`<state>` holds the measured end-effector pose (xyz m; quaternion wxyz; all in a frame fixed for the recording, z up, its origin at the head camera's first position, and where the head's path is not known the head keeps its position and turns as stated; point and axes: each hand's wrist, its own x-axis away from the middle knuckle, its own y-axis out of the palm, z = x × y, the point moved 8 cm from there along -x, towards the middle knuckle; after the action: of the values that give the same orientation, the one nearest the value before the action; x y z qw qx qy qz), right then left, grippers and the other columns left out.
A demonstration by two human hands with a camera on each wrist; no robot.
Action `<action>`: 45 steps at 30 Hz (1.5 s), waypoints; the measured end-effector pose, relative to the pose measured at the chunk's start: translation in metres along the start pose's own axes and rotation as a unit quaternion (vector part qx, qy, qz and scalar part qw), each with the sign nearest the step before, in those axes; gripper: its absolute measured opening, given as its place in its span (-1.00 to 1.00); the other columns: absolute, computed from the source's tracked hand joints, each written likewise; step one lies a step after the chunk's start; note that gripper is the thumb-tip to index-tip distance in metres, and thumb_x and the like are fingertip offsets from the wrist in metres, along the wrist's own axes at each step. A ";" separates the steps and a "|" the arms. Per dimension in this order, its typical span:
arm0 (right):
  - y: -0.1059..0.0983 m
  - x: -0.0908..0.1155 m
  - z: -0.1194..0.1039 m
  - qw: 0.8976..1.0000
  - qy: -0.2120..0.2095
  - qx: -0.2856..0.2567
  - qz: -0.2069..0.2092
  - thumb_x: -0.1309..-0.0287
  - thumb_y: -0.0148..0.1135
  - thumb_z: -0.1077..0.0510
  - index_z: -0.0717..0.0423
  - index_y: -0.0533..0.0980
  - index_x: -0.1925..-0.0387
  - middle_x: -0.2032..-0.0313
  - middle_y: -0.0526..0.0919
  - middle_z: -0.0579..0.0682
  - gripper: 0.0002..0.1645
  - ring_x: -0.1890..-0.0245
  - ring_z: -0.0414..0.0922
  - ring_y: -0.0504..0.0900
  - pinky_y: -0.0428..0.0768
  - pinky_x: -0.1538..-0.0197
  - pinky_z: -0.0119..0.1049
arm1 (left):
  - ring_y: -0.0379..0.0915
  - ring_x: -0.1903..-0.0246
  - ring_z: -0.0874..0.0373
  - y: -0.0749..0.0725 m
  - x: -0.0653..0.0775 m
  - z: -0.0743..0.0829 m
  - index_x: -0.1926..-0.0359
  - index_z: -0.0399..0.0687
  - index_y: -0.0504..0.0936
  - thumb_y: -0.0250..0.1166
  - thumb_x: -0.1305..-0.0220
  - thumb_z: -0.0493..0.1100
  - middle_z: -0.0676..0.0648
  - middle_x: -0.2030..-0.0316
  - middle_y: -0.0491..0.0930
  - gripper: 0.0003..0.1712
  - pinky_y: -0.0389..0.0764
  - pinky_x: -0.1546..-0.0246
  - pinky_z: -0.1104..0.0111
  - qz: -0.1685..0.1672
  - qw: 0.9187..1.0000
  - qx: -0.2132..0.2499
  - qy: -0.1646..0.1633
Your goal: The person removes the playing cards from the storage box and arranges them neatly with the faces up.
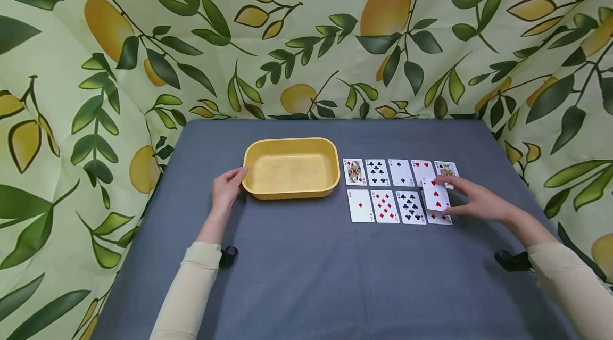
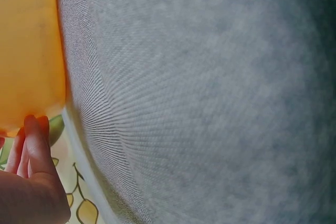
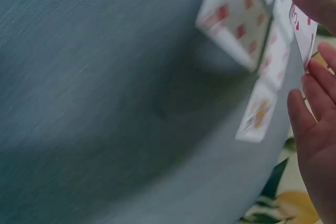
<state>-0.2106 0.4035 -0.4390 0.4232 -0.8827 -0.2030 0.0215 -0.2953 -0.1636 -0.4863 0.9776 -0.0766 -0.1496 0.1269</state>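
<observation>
My right hand (image 1: 481, 202) pinches a playing card, the three of hearts (image 1: 435, 196), between thumb and fingers. In the head view this card overlaps the right end of two rows of face-up cards. It partly covers a diamonds card (image 1: 438, 218) in the nearer row. The right wrist view shows the held card (image 3: 304, 27) nearly edge-on, tilted up off the table. On the other side, my left hand (image 1: 227, 189) grips the left rim of a yellow plastic tub (image 1: 289, 193). Fingertips (image 2: 35, 129) at the tub's edge show in the left wrist view.
The farther row runs from a queen (image 1: 354, 172) to a king (image 1: 446, 168), right of the tub. An ace of diamonds (image 1: 361, 206) starts the nearer row. A dark blue-grey cloth (image 1: 297, 271) covers the table, with a leaf-and-fruit patterned curtain (image 1: 297, 63) behind it.
</observation>
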 end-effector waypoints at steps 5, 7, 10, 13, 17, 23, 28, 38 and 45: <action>-0.001 0.018 0.022 1.000 0.012 -0.007 -0.003 -0.04 0.48 0.13 0.16 0.25 -0.34 -0.30 0.25 0.29 -0.12 -0.24 0.13 0.24 0.13 -0.03 -0.77 | 0.51 0.42 0.38 -0.004 0.001 0.001 -0.11 -0.15 0.65 0.34 -0.25 0.13 -0.14 0.02 0.63 -0.44 0.53 0.41 0.57 0.006 1.000 -0.014 -0.003; -0.002 0.024 0.031 1.000 0.019 -0.005 -0.001 -0.03 0.48 0.15 0.18 0.25 -0.33 -0.29 0.26 0.30 -0.12 -0.23 0.12 0.25 0.15 -0.02 -0.76 | 0.51 0.41 0.38 -0.004 0.001 0.001 -0.11 -0.14 0.65 0.34 -0.25 0.13 -0.13 0.02 0.63 -0.45 0.53 0.41 0.57 0.007 1.000 -0.016 -0.005; -0.004 0.031 0.041 1.000 0.019 -0.001 0.003 -0.02 0.48 0.17 0.22 0.24 -0.33 -0.28 0.25 0.33 -0.12 -0.27 -0.18 0.23 0.13 0.01 -0.77 | 0.51 0.39 0.37 -0.004 0.001 0.001 -0.12 -0.12 0.65 0.34 -0.26 0.13 -0.13 0.01 0.62 -0.46 0.53 0.40 0.57 0.008 1.000 -0.020 -0.007; -0.004 0.037 0.046 1.000 0.000 0.000 0.015 -0.01 0.47 0.23 0.29 0.26 -0.30 -0.26 0.26 0.37 -0.14 -0.17 -0.60 0.10 0.06 -0.01 -0.82 | 0.51 0.38 0.36 -0.003 0.000 -0.001 -0.12 -0.10 0.65 0.33 -0.26 0.14 -0.13 -0.01 0.61 -0.46 0.54 0.39 0.58 0.008 1.000 -0.021 -0.009; -0.003 0.042 0.052 1.000 -0.013 0.009 0.020 0.03 0.48 0.27 0.31 0.27 -0.27 -0.21 0.28 0.38 -0.15 -0.07 -0.72 0.02 -0.03 -0.01 -0.84 | 0.52 0.38 0.36 -0.001 0.000 -0.001 -0.11 -0.12 0.65 0.34 -0.25 0.13 -0.15 -0.01 0.62 -0.46 0.54 0.38 0.57 0.003 1.000 -0.017 -0.010; -0.001 0.045 0.058 1.000 -0.001 0.009 0.015 0.03 0.47 0.27 0.30 0.25 -0.29 -0.23 0.26 0.40 -0.14 -0.04 -0.70 0.02 -0.06 0.02 -0.85 | 0.52 0.37 0.36 -0.002 0.001 -0.001 -0.11 -0.13 0.65 0.34 -0.26 0.12 -0.14 -0.01 0.62 -0.46 0.54 0.38 0.57 0.006 1.000 -0.015 -0.009; 0.000 0.045 0.059 1.000 0.010 0.007 0.005 0.00 0.46 0.25 0.28 0.24 -0.29 -0.25 0.23 0.42 -0.15 -0.06 -0.68 0.03 -0.06 0.03 -0.84 | 0.52 0.38 0.36 -0.001 0.001 0.001 -0.10 -0.16 0.65 0.34 -0.26 0.10 -0.15 0.01 0.62 -0.47 0.54 0.39 0.57 0.005 1.000 -0.012 -0.004; 0.001 0.049 0.059 1.000 0.001 0.017 0.002 0.02 0.45 0.28 0.29 0.19 -0.32 -0.23 0.23 0.42 -0.10 -0.06 -0.64 0.05 -0.08 0.01 -0.85 | 0.52 0.38 0.36 0.003 0.002 0.000 -0.11 -0.18 0.64 0.34 -0.27 0.10 -0.18 -0.03 0.61 -0.46 0.55 0.38 0.57 -0.001 1.000 -0.006 0.001; -0.006 0.041 0.044 0.998 0.002 0.029 0.056 -0.20 0.31 0.23 0.27 0.21 -0.35 -0.24 0.26 0.38 -0.24 -0.18 -0.61 0.06 0.07 0.00 -0.79 | 0.52 0.34 0.32 0.000 0.000 0.001 -0.10 -0.18 0.65 0.33 -0.28 0.09 -0.20 -0.04 0.61 -0.48 0.55 0.38 0.58 0.002 1.000 -0.009 0.007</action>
<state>-0.1840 0.4547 -0.4573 0.4473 -0.8800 -0.1520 0.0489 -0.2957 -0.1635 -0.4856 0.9777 -0.0864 -0.1435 0.1268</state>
